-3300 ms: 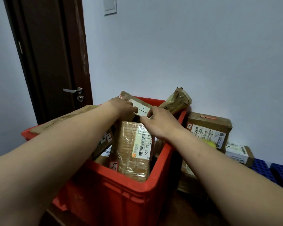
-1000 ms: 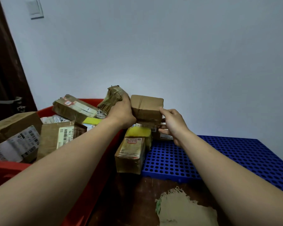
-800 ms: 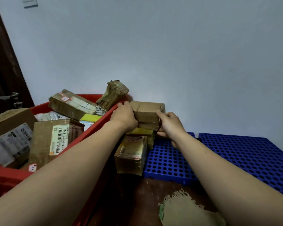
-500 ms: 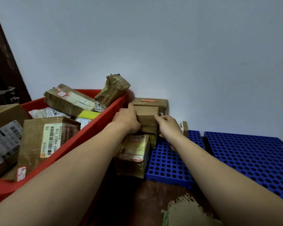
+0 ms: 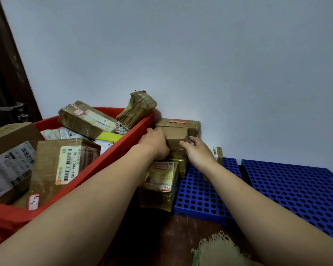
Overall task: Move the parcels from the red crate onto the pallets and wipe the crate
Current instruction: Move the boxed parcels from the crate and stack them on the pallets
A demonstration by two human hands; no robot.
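Head: "507-P802 T70" parcel label

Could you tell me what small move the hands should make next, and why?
Probably release it: both the left hand and right hand grip the brown parcel, which seems seated on the stack, and the red crate holds many more.

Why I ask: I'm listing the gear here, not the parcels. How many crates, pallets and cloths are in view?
Red crate: 1
Blue pallets: 2
Green cloth: 1
Total: 4
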